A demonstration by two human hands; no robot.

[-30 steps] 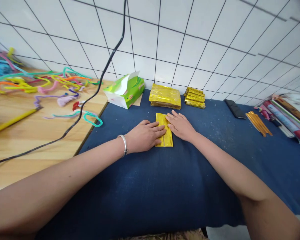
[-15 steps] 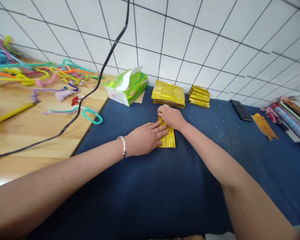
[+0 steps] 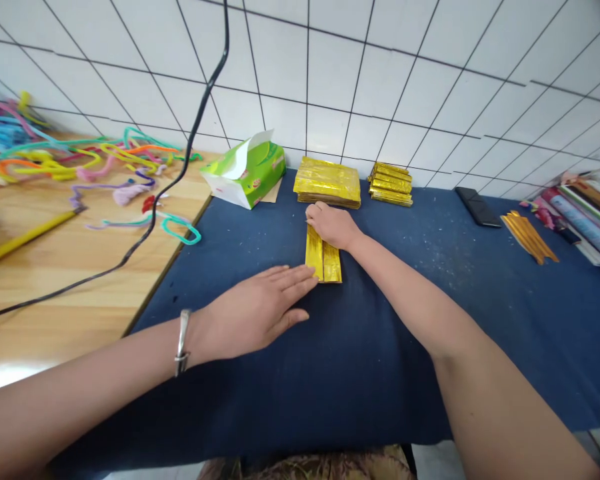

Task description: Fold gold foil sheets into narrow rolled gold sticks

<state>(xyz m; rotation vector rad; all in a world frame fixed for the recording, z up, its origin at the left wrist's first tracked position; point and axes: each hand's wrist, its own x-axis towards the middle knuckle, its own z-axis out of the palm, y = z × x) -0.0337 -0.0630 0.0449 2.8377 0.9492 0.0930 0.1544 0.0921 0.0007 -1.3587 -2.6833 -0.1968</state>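
A folded sheet of gold foil paper (image 3: 323,261) lies on the dark blue cloth, with a seam running down its middle. My right hand (image 3: 333,225) is closed at its far end, fingers curled and pressed onto the paper; the fingertips are partly hidden. Flat and stretched out, my left hand (image 3: 260,307) has its fingertips at the near left corner of the paper, and its thumb stands apart. Just beyond my right hand is a stack of flat gold paper (image 3: 327,180). A smaller pile of folded gold strips (image 3: 391,183) sits to its right.
A green tissue pack (image 3: 253,170) stands at the back left. Colourful pipe cleaners (image 3: 180,230) and a yellow pencil-like stick (image 3: 30,237) lie on the wooden board (image 3: 80,287), crossed by a black cable (image 3: 200,120). Rightward are a black phone (image 3: 477,207), orange-gold strips (image 3: 529,237) and books (image 3: 583,223).
My left hand has slid off the paper toward me and to the left, uncovering its near part. My right hand stays at the far end. The view has shifted slightly.
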